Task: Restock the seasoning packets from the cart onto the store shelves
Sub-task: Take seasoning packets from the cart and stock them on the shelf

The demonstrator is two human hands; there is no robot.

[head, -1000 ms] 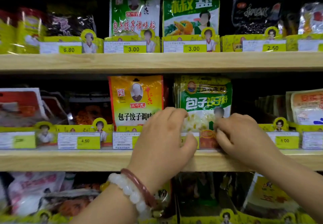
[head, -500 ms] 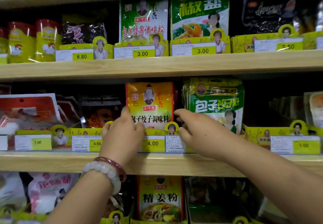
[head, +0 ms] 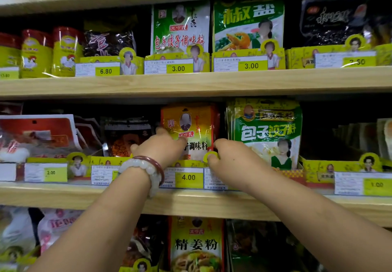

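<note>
The left hand (head: 163, 144) lies against the front of the orange-yellow seasoning packet (head: 192, 123), its fingers curled around the left edge of it. The right hand (head: 231, 159) is just beside the packet's lower right corner; its fingertips (head: 212, 159) press near a round yellow tab on the price rail (head: 188, 165), and I cannot tell if this grip pinches the packet or only touches it. The packet stands upright on the middle shelf (head: 191, 201), behind the 4.00 price label (head: 188, 177), between a dark packet with an orange picture (head: 127, 136) on the left and the green dumpling seasoning packets (head: 269, 127) on the right.

To do this step well, I think both hands should push the packet straight back and down until its bottom sits behind the rail, keeping the front face forward and upright, and not bending the tab or moving the label.

Count: one orange-yellow packet is visible at the front, and more may stand behind it. Of the green packets several edges show, perhaps four, but the exact number is not clear. Two bracelets (head: 146, 170) are on the left wrist, one white and one dark red. The cart is not in view.
</note>
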